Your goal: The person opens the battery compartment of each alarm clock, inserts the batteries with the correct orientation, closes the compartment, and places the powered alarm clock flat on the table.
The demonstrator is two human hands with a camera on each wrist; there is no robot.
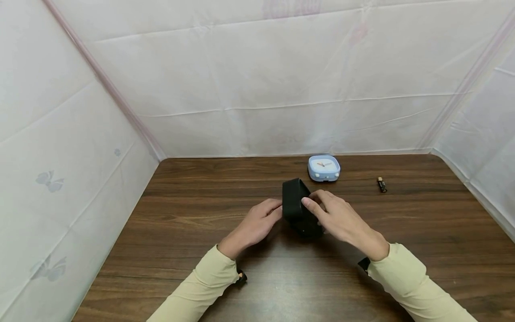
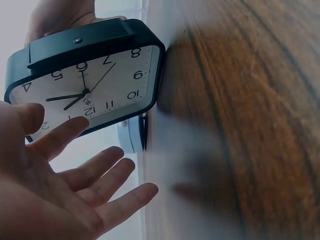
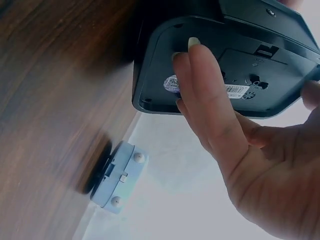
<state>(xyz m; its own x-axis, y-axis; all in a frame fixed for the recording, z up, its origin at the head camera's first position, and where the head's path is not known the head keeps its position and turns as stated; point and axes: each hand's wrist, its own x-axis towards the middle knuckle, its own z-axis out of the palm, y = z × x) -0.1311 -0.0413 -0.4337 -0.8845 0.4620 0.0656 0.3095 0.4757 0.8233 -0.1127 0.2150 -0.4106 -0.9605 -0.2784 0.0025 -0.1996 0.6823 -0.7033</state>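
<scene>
A black square alarm clock (image 1: 292,201) stands on its side on the table, its white numbered dial (image 2: 117,80) facing my left hand. My left hand (image 1: 257,222) is beside the dial, fingers spread and thumb near the rim. Whether its fingertips touch the clock, I cannot tell. My right hand (image 1: 339,218) holds the clock from behind, its thumb at the rim and its fingers lying across the black back (image 3: 157,55). On that back, the right wrist view shows a battery cover (image 3: 255,65), small knobs and a barcode label (image 3: 236,91).
Behind the black clock, near the table's back edge, sits a light blue clock (image 1: 323,168). A battery (image 1: 381,184) with a black and copper-coloured casing lies to its right. White sheeting (image 1: 257,71) encloses the brown wooden table (image 1: 193,197) at the back and sides.
</scene>
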